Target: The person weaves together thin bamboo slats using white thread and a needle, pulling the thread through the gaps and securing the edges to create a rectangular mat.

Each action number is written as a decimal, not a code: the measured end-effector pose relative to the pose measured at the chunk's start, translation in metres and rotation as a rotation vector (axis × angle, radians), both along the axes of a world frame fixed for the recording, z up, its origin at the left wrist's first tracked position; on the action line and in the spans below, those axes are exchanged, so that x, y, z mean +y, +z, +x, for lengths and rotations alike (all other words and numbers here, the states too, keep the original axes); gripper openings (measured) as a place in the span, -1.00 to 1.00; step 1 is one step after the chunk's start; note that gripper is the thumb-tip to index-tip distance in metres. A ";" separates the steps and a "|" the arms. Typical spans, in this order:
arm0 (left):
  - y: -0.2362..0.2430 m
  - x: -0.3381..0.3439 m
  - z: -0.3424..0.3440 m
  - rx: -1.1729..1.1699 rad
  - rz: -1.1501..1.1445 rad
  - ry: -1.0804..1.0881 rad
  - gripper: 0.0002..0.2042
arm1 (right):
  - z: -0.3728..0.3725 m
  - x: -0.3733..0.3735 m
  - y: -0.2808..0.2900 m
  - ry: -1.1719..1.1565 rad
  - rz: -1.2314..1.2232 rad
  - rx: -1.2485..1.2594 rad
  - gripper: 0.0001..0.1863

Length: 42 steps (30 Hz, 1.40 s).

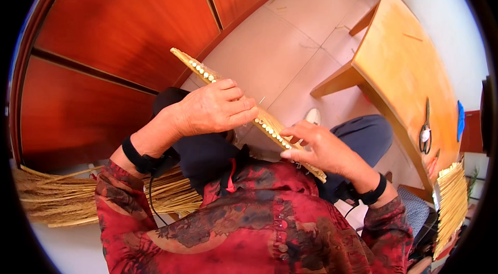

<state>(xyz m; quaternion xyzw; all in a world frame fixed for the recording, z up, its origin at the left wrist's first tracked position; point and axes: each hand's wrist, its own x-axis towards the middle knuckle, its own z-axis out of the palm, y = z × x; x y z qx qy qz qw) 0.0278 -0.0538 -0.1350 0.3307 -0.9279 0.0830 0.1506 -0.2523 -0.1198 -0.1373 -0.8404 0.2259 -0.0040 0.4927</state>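
A long, narrow piece of bound straw stalks, with a row of round white cut ends along it, lies diagonally across my lap. My left hand grips its middle from above, fingers wrapped over it and hiding part of the row. Toward the lower right end, my right hand holds the same piece, with the thumb at the near edge and the bent fingers over the far side. Some clear, thin material shows on the piece.
Red wooden panels stand ahead on the left, above a tiled floor. A wooden table at the right carries black scissors and a blue item. Bundles of dry stalks lie at the left; more straw stands at the lower right.
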 end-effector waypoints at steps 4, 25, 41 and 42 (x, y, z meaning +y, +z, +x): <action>-0.021 0.008 0.007 0.111 0.139 0.093 -0.75 | 0.023 -0.015 -0.023 -0.220 0.396 -0.049 -0.81; -0.060 0.051 0.031 0.392 0.323 0.450 -0.72 | 0.125 -0.029 -0.086 -0.076 0.655 -0.227 -0.87; -0.066 0.044 0.034 0.354 0.225 0.345 -0.79 | 0.131 -0.012 -0.082 -0.174 0.616 -0.259 -0.93; -0.066 0.044 0.035 0.359 0.217 0.346 -0.79 | 0.128 -0.011 -0.083 -0.234 0.690 -0.245 -0.93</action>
